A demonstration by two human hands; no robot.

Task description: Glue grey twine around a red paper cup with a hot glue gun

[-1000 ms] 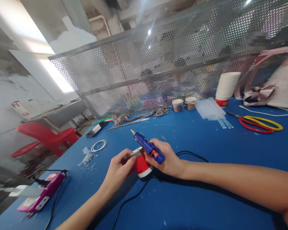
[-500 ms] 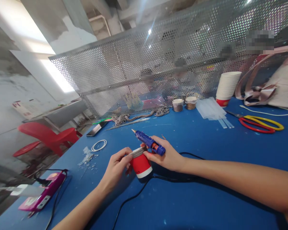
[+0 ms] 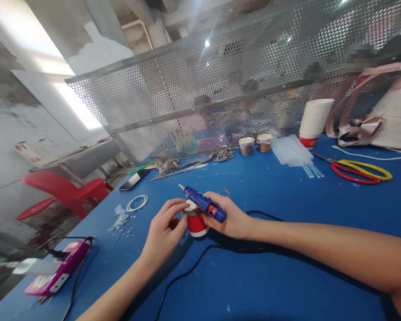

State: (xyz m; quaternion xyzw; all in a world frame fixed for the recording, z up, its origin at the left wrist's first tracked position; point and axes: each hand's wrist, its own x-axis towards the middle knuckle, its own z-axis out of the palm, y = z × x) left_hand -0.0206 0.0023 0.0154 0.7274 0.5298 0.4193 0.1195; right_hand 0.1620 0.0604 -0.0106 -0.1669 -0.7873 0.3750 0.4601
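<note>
My left hand (image 3: 165,227) has its fingers and thumb closed on the left side of a red and white paper cup (image 3: 197,224). Around the cup's upper end runs a grey band (image 3: 196,212), which looks like wound cord. A blue glue gun (image 3: 203,201) lies across my right hand (image 3: 232,217), its nozzle pointing up and left above the cup. Fingers of that same hand touch the cup's right side, partly hidden by the gun. The cup's lower end is at the blue table (image 3: 260,276).
Grey cord (image 3: 169,167), two wrapped cups (image 3: 246,147), glue sticks in a plastic bag (image 3: 290,151), stacked cups (image 3: 316,120) and scissors (image 3: 361,171) line the back. A black cable (image 3: 183,274) crosses the front. A pink power strip (image 3: 62,272) sits left. People are behind the perforated screen (image 3: 147,107).
The cup has come down from a tilted hold to a more upright stance at the table. My left fingers have shifted up over its top edge. The glue gun has moved slightly left and down.
</note>
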